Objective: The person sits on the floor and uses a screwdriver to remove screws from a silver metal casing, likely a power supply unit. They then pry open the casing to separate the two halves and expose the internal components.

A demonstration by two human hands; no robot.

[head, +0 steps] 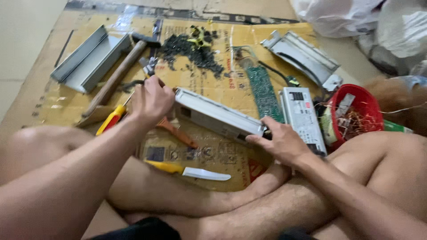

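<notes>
Matt grey sheet-metal casing point(218, 116) on creased brown cardboard point(53, 102), gripped by both bare hands; beside the casing, a green circuit board point(263, 92), smooth wooden hammer handle point(113, 80), glossy red plastic bowl point(371, 103) and yellow plastic-handled knife point(187, 170) with bright steel blade.

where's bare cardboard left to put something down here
Bare cardboard lies at the far left, below the grey channels. A smaller patch sits between the knife and the metal box. It is crowded around the screw pile, circuit board and red basket.
</notes>
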